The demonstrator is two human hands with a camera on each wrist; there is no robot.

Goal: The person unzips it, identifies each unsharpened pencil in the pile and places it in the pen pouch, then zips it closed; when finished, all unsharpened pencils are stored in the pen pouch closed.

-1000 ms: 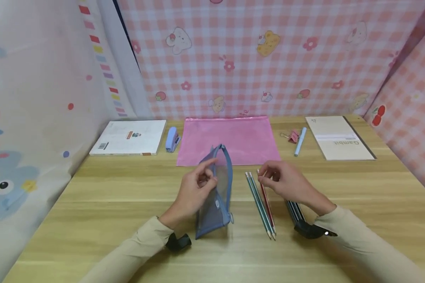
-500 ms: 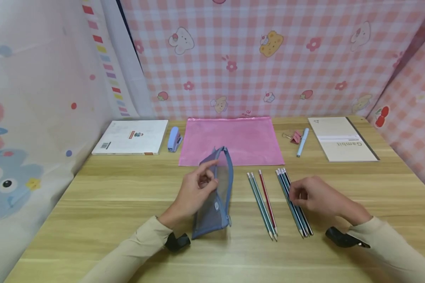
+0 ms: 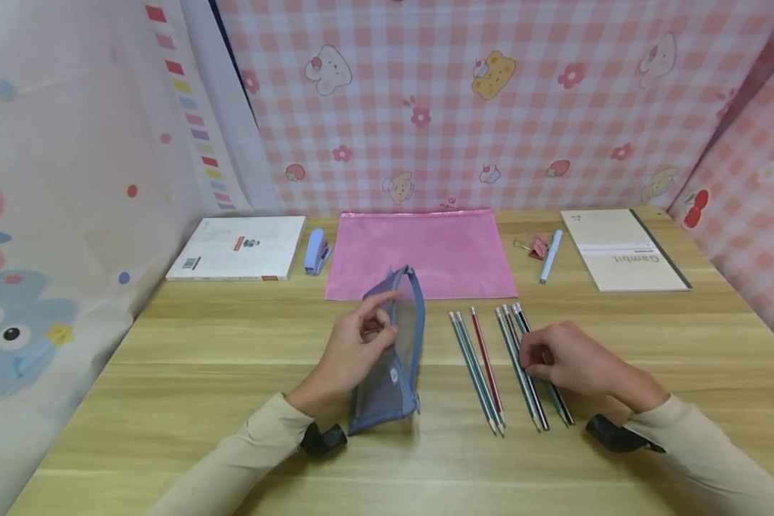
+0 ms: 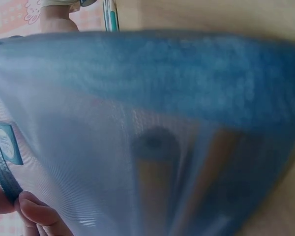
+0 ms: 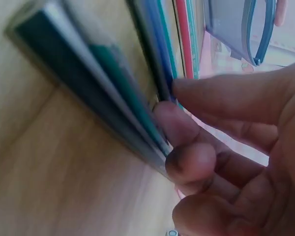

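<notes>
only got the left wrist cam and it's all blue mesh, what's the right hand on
observer: the right hand has its fingers curled on the right-hand bunch of pencils, which lies on the table.
operator: anything else loose nearby
observer: three more pencils, two teal and one red, lie untouched between that bunch and the blue mesh pouch.
operator: is that pouch lying flat
observer: no, the left hand holds it up on its long edge, zip mouth gaping.
</notes>
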